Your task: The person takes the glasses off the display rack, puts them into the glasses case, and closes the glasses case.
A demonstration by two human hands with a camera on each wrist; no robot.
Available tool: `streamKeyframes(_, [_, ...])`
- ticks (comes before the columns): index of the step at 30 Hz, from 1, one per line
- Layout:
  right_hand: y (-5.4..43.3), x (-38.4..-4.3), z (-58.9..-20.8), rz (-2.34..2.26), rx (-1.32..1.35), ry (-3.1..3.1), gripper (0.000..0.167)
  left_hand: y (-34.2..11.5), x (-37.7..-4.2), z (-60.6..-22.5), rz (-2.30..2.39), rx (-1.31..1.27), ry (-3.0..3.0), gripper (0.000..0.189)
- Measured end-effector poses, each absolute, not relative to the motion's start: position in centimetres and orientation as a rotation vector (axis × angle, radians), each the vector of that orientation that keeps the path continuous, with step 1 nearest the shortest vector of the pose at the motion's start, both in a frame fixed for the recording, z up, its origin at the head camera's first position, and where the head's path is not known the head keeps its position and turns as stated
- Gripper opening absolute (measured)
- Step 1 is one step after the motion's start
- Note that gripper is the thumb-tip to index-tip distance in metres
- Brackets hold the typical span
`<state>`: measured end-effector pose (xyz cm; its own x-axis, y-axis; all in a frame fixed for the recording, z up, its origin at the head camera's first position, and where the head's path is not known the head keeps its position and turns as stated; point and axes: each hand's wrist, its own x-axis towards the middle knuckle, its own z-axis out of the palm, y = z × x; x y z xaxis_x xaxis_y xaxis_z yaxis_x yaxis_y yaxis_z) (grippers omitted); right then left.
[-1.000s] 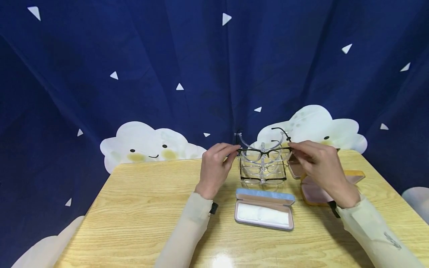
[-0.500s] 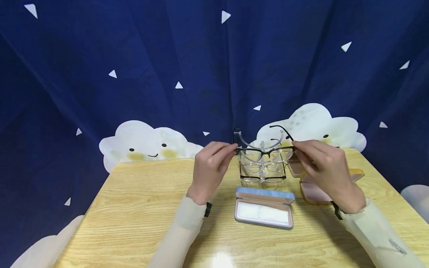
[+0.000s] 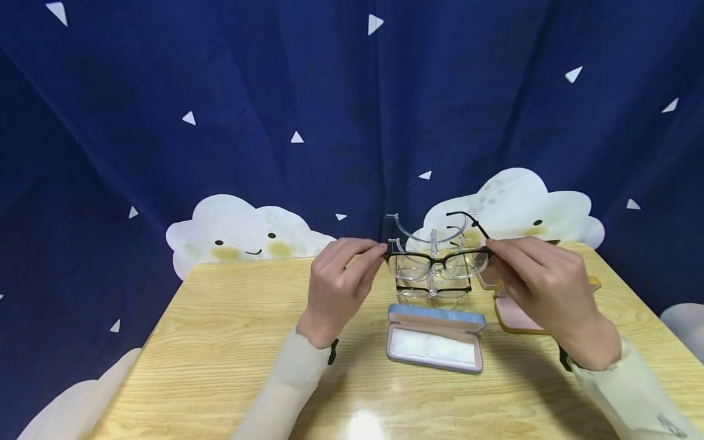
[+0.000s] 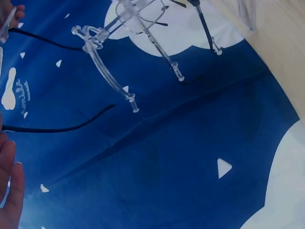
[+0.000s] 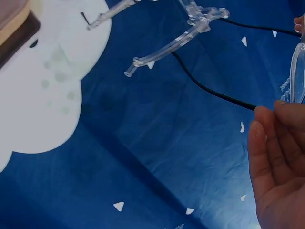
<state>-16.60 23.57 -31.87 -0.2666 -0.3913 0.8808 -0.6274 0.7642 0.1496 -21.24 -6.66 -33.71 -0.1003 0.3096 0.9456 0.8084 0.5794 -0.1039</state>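
The left hand (image 3: 341,275) and right hand (image 3: 550,284) are apart, each pinching one end of the black-framed eyeglasses (image 3: 438,261) between thumb and fingertips. The eyeglasses are in the air in front of the clear display stand (image 3: 434,241), lenses facing the person and temple arms (image 5: 217,94) spread open toward the curtain; whether they touch the stand I cannot tell. If the hands pull unevenly, a temple arm could catch on one of the stand's curved brackets and tip or drag it, perhaps shaking loose the dark-rimmed pair (image 3: 454,291) lower down. Pulling the ends outward could strain the hinges, and with such a light pinch, one slipping side could drop the frame onto the open blue-lidded case (image 3: 437,316) holding a white cloth (image 3: 431,347), just below
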Motion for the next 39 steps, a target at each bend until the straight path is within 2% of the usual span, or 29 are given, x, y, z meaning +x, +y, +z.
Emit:
streamKeyframes(18, [22.5,-14.3,-30.5,0.249,0.792,-1.823,0.035,-7.3,-19.8,-33.3,-0.460,-0.990,-1.602,0.010])
streamKeyframes(30, [22.6,-14.3,-30.5,0.289,0.829,-1.844,0.045,-7.9,-19.6,-32.9,-0.473,-0.988,-1.610,0.009])
streamKeyframes(39, [22.8,-14.8,-31.0,0.543,0.957,-1.827,0.046,-8.6,-19.4,-33.2,-0.499,-1.008,-1.637,0.013])
